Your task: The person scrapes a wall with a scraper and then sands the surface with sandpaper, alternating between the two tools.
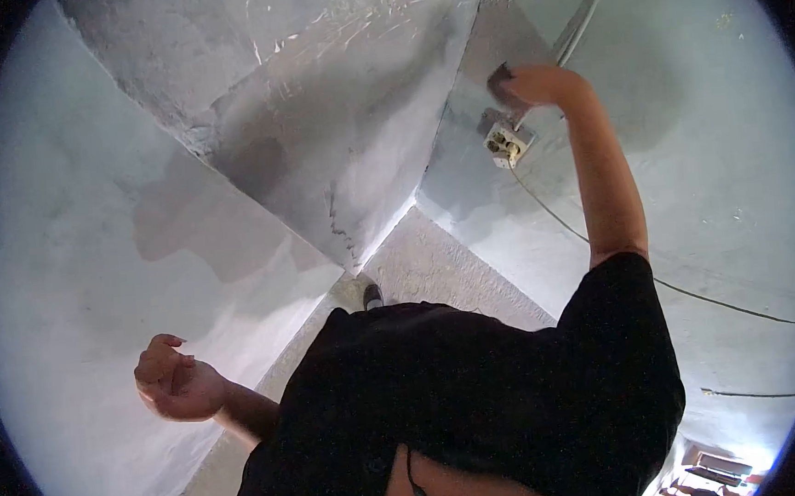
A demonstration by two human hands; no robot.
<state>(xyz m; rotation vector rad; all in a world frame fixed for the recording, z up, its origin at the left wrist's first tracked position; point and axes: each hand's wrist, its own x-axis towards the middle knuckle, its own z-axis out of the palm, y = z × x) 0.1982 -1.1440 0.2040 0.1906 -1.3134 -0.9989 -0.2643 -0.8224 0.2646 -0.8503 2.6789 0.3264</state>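
Note:
My right hand [538,87] is raised against the wall [688,182] on the right, its fingers closed on a small dark pad [500,84]. The pad is partly hidden and blurred, so I cannot tell its exact kind. Just below that hand, a white electrical socket box [507,143] is fixed to the wall, with a plug in it. On the other side, my left hand [181,381] hangs in front of the left wall [78,298], palm up. Its fingers are loosely curled, apart from the palm, with nothing in them.
A thin cord [551,206] runs from the socket box along the right wall. A pipe [588,12] goes up that wall above my hand. A rough grey wall section [352,131] with cracks faces me. Below, a shoe [372,296] stands on the bare floor [445,268].

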